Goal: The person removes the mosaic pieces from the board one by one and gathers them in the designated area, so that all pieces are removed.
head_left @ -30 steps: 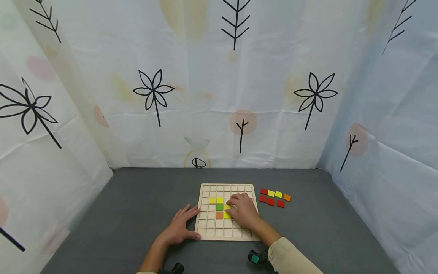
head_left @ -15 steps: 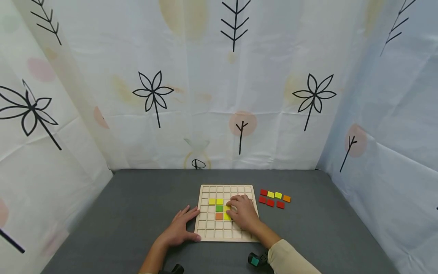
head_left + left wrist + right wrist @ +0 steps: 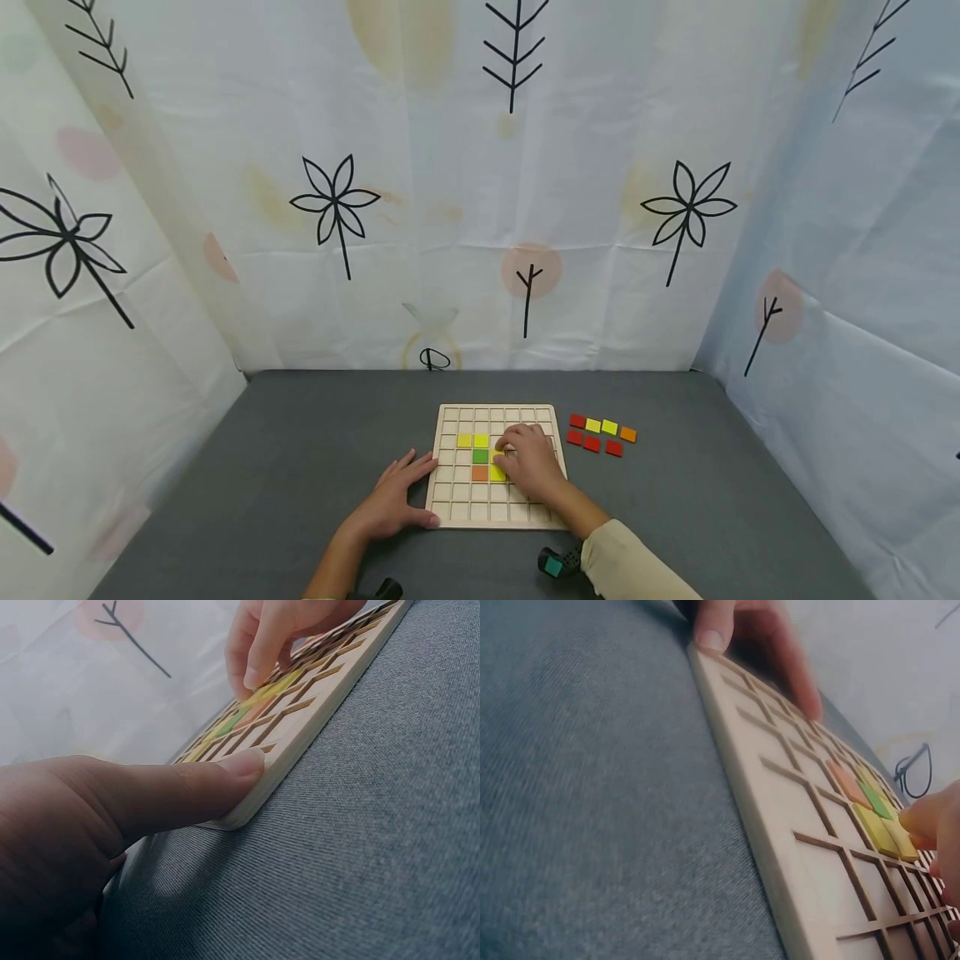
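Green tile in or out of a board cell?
In. The green tile lies flat in a cell of the wooden board, next to an orange tile.

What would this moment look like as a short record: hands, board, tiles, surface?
Left hand: rests on left edge of board
Right hand: over board, fingers bent, at a yellow tile; whether pinching is hidden
Board: pale grid, flat on table
Tiles visible on board: four yellow, one green, one orange
Loose tiles, right of board: four red, two yellow, one orange
Table: grey
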Available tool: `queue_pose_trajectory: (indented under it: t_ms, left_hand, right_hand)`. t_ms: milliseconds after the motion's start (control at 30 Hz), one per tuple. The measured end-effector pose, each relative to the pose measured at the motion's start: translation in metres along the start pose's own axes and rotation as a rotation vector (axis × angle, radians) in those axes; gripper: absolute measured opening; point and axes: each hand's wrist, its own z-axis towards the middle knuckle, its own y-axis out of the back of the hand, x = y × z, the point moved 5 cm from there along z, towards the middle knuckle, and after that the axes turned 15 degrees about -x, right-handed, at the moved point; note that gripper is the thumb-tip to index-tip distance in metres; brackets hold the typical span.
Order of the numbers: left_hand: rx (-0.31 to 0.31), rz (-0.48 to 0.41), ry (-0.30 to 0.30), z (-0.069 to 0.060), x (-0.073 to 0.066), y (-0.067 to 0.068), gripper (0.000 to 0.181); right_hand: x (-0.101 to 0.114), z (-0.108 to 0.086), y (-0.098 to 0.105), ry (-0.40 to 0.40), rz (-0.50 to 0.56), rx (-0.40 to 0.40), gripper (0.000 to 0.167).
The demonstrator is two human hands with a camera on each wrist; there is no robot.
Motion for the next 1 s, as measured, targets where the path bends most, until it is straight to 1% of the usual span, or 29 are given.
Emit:
queue_pose_trajectory:
  t_ms: [200,367,467,600,700,767,900,1000]
  left_hand:
    - [-0.003,0.0,-0.001,0.0,-0.001,0.0,0.091]
    - [-0.007,-0.007,-0.014,-0.001,-0.002,0.001,0.091]
    - [-0.008,-0.007,-0.021,0.0,-0.001,0.001,0.091]
    - [-0.006,-0.005,-0.02,0.0,0.0,0.002,0.091]
    - [0.0,-0.002,-0.01,0.0,0.0,0.001,0.091]
    - [0.004,0.003,-0.002,0.0,0.001,0.001,0.091]
    - [0.006,0.008,0.005,0.0,0.002,-0.001,0.091]
    - [0.003,0.004,-0.001,0.001,0.002,-0.001,0.091]
  right_hand:
    - [-0.002,0.001,-0.001,-0.061,0.05,-0.027,0.008]
    - [-0.001,-0.001,-0.001,-0.103,0.093,-0.027,0.011]
    - [0.001,-0.003,-0.001,-0.108,0.119,-0.022,0.013]
    - [0.003,-0.004,-0.001,-0.095,0.139,-0.013,0.014]
    - [0.003,-0.005,0.0,-0.102,0.136,-0.008,0.014]
    - [0.002,-0.006,0.001,-0.123,0.147,-0.012,0.013]
    - [-0.001,-0.006,0.007,-0.162,0.196,-0.051,0.015]
    - [-0.004,-0.004,0.013,-0.155,0.227,-0.088,0.017]
